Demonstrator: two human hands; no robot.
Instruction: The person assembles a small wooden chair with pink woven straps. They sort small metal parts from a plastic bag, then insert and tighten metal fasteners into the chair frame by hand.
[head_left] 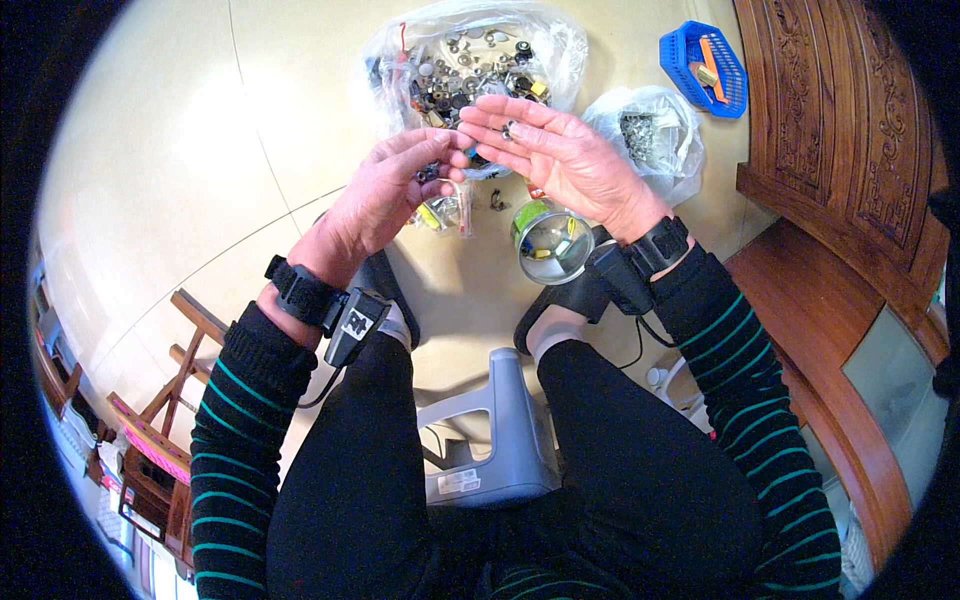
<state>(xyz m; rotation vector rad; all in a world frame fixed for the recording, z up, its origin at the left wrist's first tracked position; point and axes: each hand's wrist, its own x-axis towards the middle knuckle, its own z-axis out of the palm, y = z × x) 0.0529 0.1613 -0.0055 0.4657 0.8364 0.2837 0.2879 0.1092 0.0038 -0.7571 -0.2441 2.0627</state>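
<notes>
The right hand (560,150) lies flat and open, a small ring (508,129) resting on its fingers (500,112). The left hand (385,195) pinches small dark parts (430,172) at its fingertips.

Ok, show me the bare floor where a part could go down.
Widest bare floor: left of the open bag of parts. A small patch lies between jar and stool. Crowded: under both hands, and right, around the small bag and blue basket.

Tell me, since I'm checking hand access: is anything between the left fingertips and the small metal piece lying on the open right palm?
Nothing visible. The small metal piece lies uncovered on the right hand, and the left hand is right beside it.
</notes>
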